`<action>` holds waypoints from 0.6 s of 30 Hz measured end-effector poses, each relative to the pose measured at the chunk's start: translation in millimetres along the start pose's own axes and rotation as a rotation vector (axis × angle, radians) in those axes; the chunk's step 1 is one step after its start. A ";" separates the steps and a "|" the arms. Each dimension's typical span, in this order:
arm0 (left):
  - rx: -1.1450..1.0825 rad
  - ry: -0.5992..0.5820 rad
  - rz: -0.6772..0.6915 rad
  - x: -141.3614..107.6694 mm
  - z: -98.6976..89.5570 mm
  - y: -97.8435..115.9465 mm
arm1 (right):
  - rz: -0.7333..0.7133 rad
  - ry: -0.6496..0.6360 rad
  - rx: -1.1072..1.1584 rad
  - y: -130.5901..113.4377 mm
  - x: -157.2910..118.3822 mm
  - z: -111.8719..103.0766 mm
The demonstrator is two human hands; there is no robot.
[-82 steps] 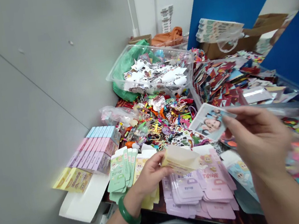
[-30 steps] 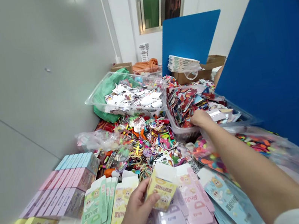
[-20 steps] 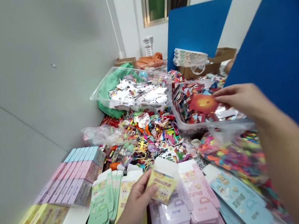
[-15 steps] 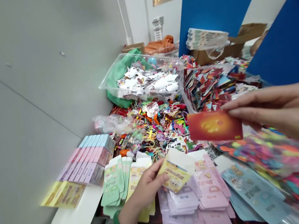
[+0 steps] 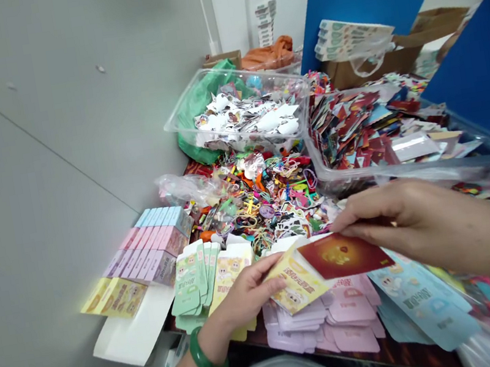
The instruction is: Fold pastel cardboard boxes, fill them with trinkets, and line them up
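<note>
At six o'clock our left hand (image 5: 244, 298) grips a yellow flat box (image 5: 295, 281), our right hand (image 5: 419, 224) pinches a red card (image 5: 343, 253) over it, pink boxes (image 5: 353, 321) lie unfolded.

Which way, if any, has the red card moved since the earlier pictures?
Yes: the red card has dropped nearer the pink paper box flats, away from the clear plastic tray.

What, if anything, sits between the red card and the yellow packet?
Nothing visible: the red card, pinched in the right hand, overlaps the yellow packet held in the left hand.
</note>
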State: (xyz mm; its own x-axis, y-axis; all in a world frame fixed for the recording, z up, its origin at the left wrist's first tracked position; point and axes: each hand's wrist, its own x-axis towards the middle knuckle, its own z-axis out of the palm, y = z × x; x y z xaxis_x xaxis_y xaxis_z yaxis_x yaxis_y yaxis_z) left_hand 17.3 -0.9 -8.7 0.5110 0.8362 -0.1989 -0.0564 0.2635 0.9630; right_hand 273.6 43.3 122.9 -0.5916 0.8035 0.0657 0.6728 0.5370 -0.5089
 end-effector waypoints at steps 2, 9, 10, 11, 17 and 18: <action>0.014 -0.005 -0.003 0.0 2.6 3.1 | 0.011 -0.067 0.048 -1.2 3.8 6.7; -0.065 0.043 0.007 5.4 7.8 0.1 | 0.041 -0.126 0.235 -19.6 11.1 47.1; -0.072 0.068 0.005 5.8 6.4 -1.4 | 0.051 -0.103 0.271 -17.3 8.9 46.3; -0.084 0.091 0.001 5.7 4.5 -2.7 | 0.080 -0.043 0.289 -11.1 5.6 42.2; -0.187 0.228 -0.076 0.2 -6.8 -3.7 | 0.976 0.286 -0.324 103.4 -35.4 -18.7; -0.192 0.246 -0.086 -0.3 -7.5 -3.8 | 1.048 0.275 -0.341 126.5 -43.4 -24.3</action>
State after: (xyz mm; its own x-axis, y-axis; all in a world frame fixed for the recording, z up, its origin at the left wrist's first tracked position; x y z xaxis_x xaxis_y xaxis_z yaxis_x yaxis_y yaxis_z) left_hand 10.8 1.5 -13.7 0.2997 0.8921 -0.3382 -0.1950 0.4043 0.8936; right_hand 395.2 82.6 76.5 0.4230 0.9049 -0.0478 0.8898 -0.4248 -0.1667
